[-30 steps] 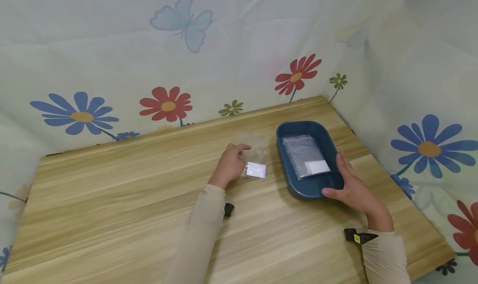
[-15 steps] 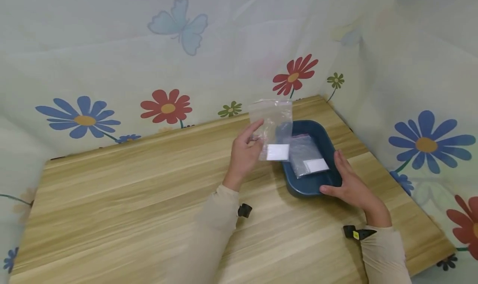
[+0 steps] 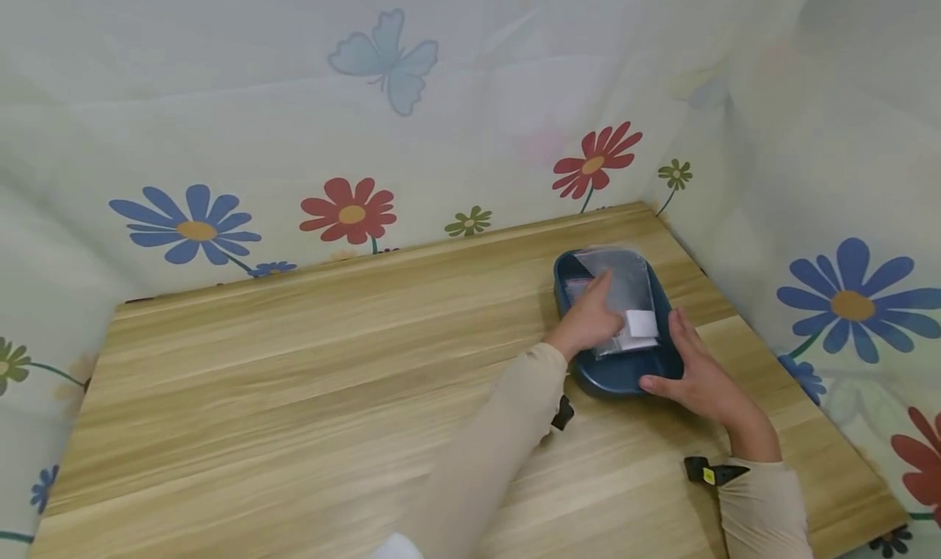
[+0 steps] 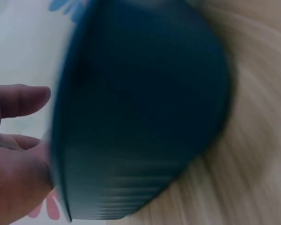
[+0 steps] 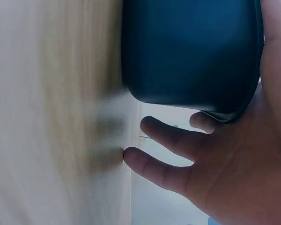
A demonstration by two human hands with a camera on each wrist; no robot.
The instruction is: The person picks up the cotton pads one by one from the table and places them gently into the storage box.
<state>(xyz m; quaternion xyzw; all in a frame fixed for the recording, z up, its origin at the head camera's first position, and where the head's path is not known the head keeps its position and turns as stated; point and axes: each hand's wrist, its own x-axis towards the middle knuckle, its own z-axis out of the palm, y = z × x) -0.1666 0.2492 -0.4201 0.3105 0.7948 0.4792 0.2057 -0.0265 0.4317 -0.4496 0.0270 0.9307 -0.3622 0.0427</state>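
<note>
My left hand (image 3: 590, 318) reaches over the left rim of a dark blue plastic tray (image 3: 616, 382). It pinches a clear zip-lock bag (image 3: 626, 278) by the left edge, index finger pointing away from me. A white label (image 3: 642, 324) shows at the bag's near end. Beneath it a second zip-lock bag (image 3: 577, 286) lies in the tray, mostly covered. My right hand (image 3: 706, 379) rests against the tray's near right corner, thumb at the near rim, fingers along the right side. In the right wrist view its fingers (image 5: 161, 176) are spread and fairly straight beside the tray wall.
The wooden table (image 3: 309, 395) stretches left of the tray, with its right edge close beyond my right hand. Behind and to the right hangs a flowered cloth (image 3: 500, 101). A small black device (image 3: 713, 471) sits at my right cuff.
My left hand has lifted the zip-lock bag from the table and carried it right, over the tray and the other bag. My right hand has stayed at the tray's corner.
</note>
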